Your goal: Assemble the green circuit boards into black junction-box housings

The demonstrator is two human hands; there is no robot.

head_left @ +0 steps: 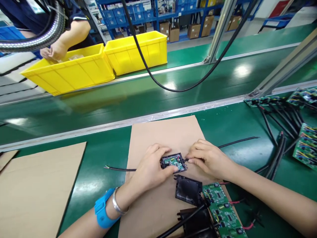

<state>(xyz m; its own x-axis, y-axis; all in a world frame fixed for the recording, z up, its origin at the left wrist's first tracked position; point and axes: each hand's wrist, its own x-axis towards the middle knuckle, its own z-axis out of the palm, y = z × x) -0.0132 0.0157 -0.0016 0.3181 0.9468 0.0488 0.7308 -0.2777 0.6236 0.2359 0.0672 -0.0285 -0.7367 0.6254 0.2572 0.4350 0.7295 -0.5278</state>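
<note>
Circuit board [173, 161] sits in its small black housing [173, 162], gripped between left hand [151, 170] fingers and right hand [209, 158] fingers pinching the wire [237, 141] end. Seating seems underway; next likely needs the black cover [188, 190] just below them.

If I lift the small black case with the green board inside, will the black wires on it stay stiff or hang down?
Probably they hang: the left wire lies thin and slightly curved on the cardboard. The case looks light, pinched between the left hand and right hand.
</note>
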